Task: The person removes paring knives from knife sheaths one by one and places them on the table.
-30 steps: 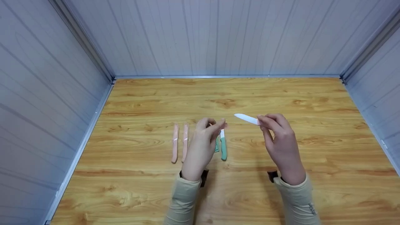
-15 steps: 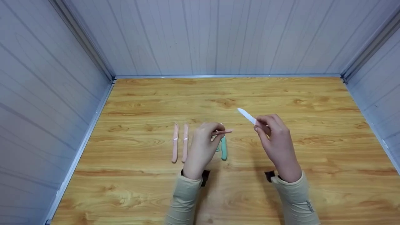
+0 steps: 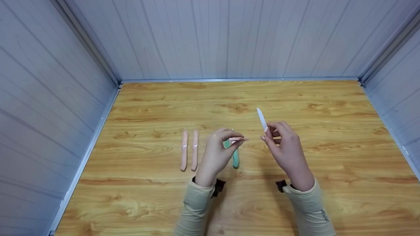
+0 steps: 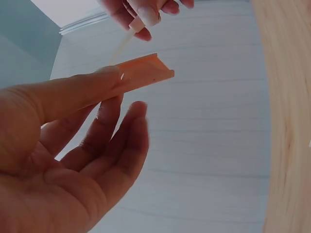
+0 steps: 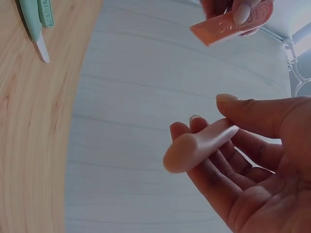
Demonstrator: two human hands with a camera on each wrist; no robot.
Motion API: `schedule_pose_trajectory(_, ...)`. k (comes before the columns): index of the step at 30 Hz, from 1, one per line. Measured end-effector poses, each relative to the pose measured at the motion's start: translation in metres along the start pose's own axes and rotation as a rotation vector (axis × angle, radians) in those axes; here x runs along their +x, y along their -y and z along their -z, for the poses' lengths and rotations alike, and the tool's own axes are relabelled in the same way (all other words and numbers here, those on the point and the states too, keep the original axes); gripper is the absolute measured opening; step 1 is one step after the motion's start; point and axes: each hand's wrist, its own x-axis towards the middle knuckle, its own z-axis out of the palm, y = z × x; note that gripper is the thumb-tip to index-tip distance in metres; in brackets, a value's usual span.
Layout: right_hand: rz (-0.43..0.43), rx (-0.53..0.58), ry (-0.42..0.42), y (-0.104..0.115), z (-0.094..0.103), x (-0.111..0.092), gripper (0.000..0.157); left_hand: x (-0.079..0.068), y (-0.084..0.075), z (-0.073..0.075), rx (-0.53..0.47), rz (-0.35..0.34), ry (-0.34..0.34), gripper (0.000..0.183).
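Observation:
My left hand [image 3: 219, 151] pinches a pink blade sheath [image 4: 143, 73] between thumb and fingers, above the table; raised lettering shows on it in the right wrist view. Off to the right, my right hand [image 3: 284, 144] holds a knife by its pink handle [image 5: 199, 145]. The white blade [image 3: 261, 118] is bare and points up and away, apart from the sheath. Partly hidden behind my left hand, a green-handled knife [image 3: 235, 160] with a white blade lies on the table beside a green sheath [image 5: 46, 12].
To the left of my left hand, two pink sheathed knives [image 3: 184, 150] lie side by side on the wooden table [image 3: 137, 190]. Pale panelled walls [image 3: 210, 39] close in the table at the back and both sides.
In my right hand the knife has turned, its blade swinging from pointing left to pointing away. My left hand has turned the sheath so that it points right, towards the knife.

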Motion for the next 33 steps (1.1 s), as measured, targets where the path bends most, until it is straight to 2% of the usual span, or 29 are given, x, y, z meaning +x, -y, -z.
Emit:
schedule_pose_trajectory(7,-0.071,0.112,0.037,0.001,-0.001,-0.001,0.026,0.001,0.001,-0.008,-0.168,0.027,0.033,0.01)
schedule_pose_trajectory(12,-0.105,0.148,0.057,0.0,-0.002,-0.001,0.026,0.002,0.004,-0.012,-0.199,0.111,0.052,0.022)
schedule_pose_trajectory(18,-0.17,0.14,0.084,-0.006,-0.008,0.001,0.024,0.005,0.008,-0.013,-0.228,0.186,0.028,0.03)
schedule_pose_trajectory(22,-0.218,0.145,0.108,-0.009,-0.011,0.002,0.025,0.005,0.009,-0.013,-0.221,0.205,0.014,0.029)
schedule_pose_trajectory(29,-0.277,0.152,0.14,-0.013,-0.016,0.003,0.024,0.006,0.015,-0.017,-0.162,0.193,0.013,0.028)
schedule_pose_trajectory(33,-0.289,0.103,0.142,-0.017,-0.018,0.003,0.022,0.007,0.019,-0.02,-0.124,0.21,0.022,0.028)
